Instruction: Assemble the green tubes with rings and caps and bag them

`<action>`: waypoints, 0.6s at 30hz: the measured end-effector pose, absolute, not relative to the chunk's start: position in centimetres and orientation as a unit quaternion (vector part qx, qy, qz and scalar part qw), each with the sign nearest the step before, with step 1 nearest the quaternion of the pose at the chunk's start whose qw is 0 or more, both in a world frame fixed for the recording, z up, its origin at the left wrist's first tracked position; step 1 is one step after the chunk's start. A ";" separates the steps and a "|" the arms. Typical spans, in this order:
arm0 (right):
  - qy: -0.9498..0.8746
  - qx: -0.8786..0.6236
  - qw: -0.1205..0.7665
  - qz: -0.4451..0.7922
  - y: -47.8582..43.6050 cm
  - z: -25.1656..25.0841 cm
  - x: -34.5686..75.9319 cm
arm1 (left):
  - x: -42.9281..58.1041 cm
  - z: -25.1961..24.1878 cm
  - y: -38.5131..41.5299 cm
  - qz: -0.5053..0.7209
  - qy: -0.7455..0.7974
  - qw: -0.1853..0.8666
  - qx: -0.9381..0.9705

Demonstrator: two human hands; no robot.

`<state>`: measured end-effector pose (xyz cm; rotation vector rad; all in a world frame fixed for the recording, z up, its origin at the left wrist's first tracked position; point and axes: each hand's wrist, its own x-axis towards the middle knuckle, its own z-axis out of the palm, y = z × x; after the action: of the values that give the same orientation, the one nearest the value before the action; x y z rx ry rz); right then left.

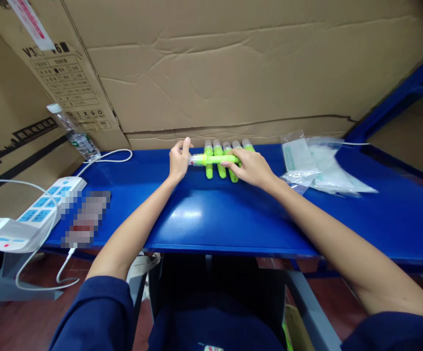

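Observation:
My right hand (253, 167) grips the handle end of a bright green stick (217, 159) with a clear head and a yellow ring, held level above the table. At the stick's clear end is my left hand (178, 160), its thumb pointing up and its other fingers curled and partly hidden; it appears to hold that end. Beneath and behind the held stick, several more green sticks (209, 170) lie side by side, clear ends toward the cardboard. My right hand partly covers the ones at the right of the row.
Clear plastic bags (328, 168) with pale contents lie to the right on the blue table (211, 219). On the left are a white power strip (39, 209), a blurred-out phone (87, 219) on a cable and a water bottle (78, 136). Cardboard (233, 73) walls the back.

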<state>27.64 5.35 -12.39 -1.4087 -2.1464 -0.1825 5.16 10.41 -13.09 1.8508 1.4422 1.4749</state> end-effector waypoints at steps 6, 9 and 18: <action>-0.779 -0.535 0.320 -0.064 5.8 -12.2 28.4 | 5.4 -12.9 11.1 0.529 0.494 0.279 0.631; -0.768 -0.540 0.343 -0.023 5.9 -12.3 28.4 | 6.3 -12.1 10.5 0.558 0.432 0.352 0.615; -0.672 -0.450 0.436 0.396 3.4 -14.4 23.2 | 9.1 -13.4 7.5 0.466 0.256 0.598 0.600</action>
<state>23.25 3.42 -14.39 -1.1203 -1.6715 0.9850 9.13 7.45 -13.36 1.3912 0.5944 1.0815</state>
